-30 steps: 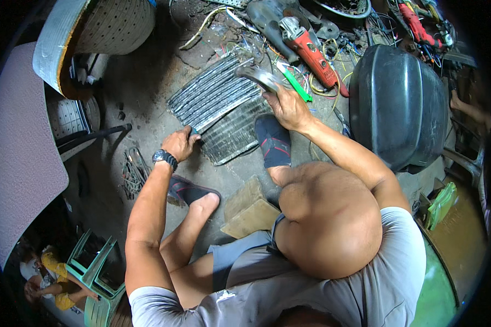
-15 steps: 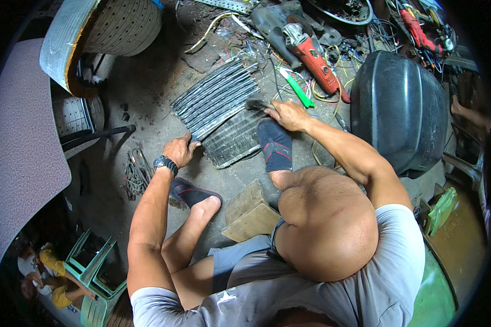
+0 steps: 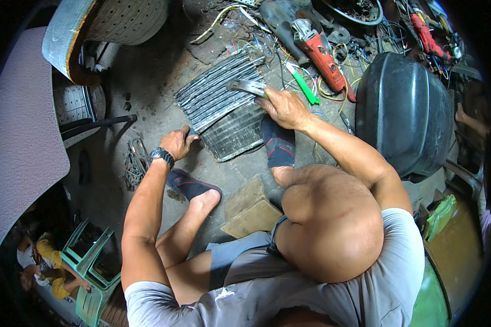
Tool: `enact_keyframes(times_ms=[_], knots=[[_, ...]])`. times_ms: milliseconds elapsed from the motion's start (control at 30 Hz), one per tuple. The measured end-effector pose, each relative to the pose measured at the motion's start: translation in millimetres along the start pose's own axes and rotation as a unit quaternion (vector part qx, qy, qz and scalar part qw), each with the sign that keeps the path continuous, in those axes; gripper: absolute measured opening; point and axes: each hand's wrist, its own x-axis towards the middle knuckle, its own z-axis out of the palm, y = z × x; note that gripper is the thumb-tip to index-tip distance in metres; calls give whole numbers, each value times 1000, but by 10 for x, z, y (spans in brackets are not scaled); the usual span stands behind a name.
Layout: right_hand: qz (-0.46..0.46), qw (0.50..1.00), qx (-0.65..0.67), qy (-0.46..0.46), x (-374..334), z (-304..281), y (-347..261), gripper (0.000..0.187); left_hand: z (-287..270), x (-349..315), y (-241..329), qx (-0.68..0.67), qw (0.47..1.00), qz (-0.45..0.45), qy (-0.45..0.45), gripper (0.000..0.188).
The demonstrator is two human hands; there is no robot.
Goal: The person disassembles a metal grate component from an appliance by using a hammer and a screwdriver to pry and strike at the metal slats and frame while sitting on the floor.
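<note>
A ribbed grey core (image 3: 215,101) of long parallel strips lies on the floor in front of me, like a radiator core. Its nearer part is a flatter, darker finned panel (image 3: 232,136). My left hand (image 3: 179,143), with a watch on the wrist, is closed at the near left corner of the strips. A small bluish bit shows at its fingertips; what it grips is mostly hidden. My right hand (image 3: 283,108) is wrapped round a curved flat metal tool (image 3: 245,86), whose rounded end is over the strips. The tool's exact kind is unclear.
A red angle grinder (image 3: 323,61), a green-handled tool (image 3: 304,86) and loose wires are beyond my right hand. A black plastic case (image 3: 402,117) stands at the right. Near my feet are a box-like block (image 3: 251,207) and a cord bundle (image 3: 135,166). Another person sits at lower left.
My right hand has raised and turned the tool, which now shows its pale flat side farther over the strips. My left hand has shifted slightly left and stays at the corner.
</note>
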Motion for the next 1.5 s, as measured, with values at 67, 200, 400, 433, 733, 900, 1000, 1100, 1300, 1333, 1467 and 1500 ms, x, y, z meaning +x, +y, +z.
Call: enact_keyframes(times_ms=[67,200,400,433,733,900,1000,1100,1300,1333,1467,1500], knots=[[-77,997,19,24,-105,112,278,39,42,30,30,0,1000,4,1,45],[47,978,-98,-177,68,-13,330,38,-24,67,39,13,1000,-4,-16,46],[-5,998,-4,-61,44,-19,62,36,-21,-109,-94,10,1000,-17,-22,47],[-33,996,-30,-73,3,26,228,37,-28,-51,-55,12,1000,-10,-18,46],[-114,991,22,65,-2,228,215,40,37,-101,-112,-4,1000,-14,-26,44],[24,972,-116,-202,237,77,-48,37,44,-146,-203,11,999,-20,-22,45],[-1,998,-8,-68,233,89,-294,35,95,-211,-307,1,999,-33,-15,45],[-54,994,-35,-93,149,104,29,38,135,-157,-329,-12,999,-26,-17,45],[-7,985,-64,-158,363,53,-91,40,124,-181,-406,-9,1000,-28,-9,45],[-24,995,-5,-99,301,87,-190,42,107,-218,-441,-7,999,-31,-8,45],[-54,994,-49,-78,167,232,59,42,103,-153,-421,-10,1000,-17,-19,45],[-10,976,-126,-179,236,206,41,42,90,-155,-440,0,999,-22,-28,45]])
